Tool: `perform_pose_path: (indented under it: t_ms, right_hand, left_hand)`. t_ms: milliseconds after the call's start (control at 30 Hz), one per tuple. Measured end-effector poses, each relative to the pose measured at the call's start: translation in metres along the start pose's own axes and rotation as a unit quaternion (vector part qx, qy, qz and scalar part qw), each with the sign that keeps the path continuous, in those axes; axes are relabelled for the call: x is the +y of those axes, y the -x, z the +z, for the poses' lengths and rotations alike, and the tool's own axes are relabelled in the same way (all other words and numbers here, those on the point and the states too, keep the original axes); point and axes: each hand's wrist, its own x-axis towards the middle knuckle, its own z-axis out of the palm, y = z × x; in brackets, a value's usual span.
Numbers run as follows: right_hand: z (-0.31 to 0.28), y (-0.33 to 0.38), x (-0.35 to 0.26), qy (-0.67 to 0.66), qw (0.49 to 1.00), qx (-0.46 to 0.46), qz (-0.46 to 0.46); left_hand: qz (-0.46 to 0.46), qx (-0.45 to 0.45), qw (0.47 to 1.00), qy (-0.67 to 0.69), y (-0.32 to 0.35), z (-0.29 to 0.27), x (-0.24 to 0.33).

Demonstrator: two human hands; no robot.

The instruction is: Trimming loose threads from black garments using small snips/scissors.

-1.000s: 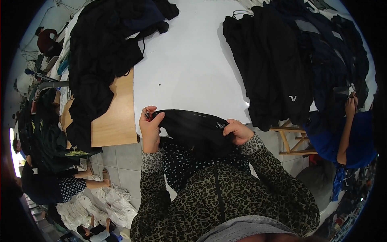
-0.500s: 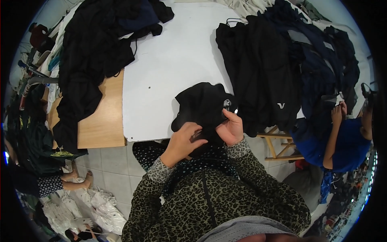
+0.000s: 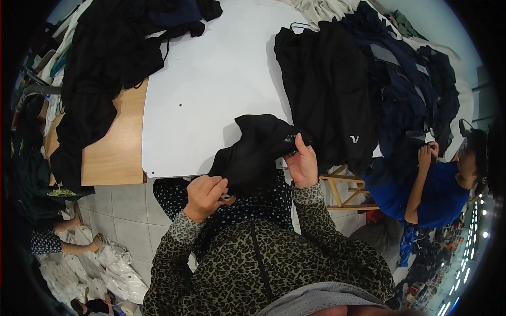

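Observation:
A black garment (image 3: 255, 150) is stretched between my two hands at the near edge of the white table (image 3: 211, 73). My left hand (image 3: 205, 197) is closed on its lower left part, fingers curled over the cloth. At its right end, by a small pale printed mark, my right hand (image 3: 302, 162) pinches the cloth with the thumb on top. Part of the garment hangs over the table's edge above my lap. What kind of garment it is, I cannot tell.
Black trousers (image 3: 327, 89) with a small white logo lie to the right, beside a navy clothing pile (image 3: 403, 89). Black garments (image 3: 100, 79) are heaped at left over a wooden tabletop (image 3: 118, 152). At right, a person in blue (image 3: 437, 189) handles dark cloth. A wooden stool (image 3: 345, 189) stands below.
My left hand has moved left and down and closed on the cloth. The garment is now pulled out wider. My right hand still holds its right end.

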Motion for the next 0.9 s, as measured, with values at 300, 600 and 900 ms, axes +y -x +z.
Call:
perform_pose_path:
  t_ms: [300, 600, 900]
  right_hand:
    - [0.021, 0.012, -0.008, -0.125, 0.981, -0.043, 0.14]
    - [0.038, 0.036, 0.009, -0.126, 0.987, -0.074, 0.069]
    - [0.015, 0.036, -0.012, -0.054, 0.99, -0.089, 0.097]
  left_hand:
    - [-0.026, -0.086, 0.995, 0.051, 0.011, 0.0, 0.002]
    - [-0.152, -0.165, 0.957, 0.183, -0.022, 0.028, 0.034]
    - [-0.031, 0.069, 0.997, 0.012, 0.004, 0.023, 0.01]
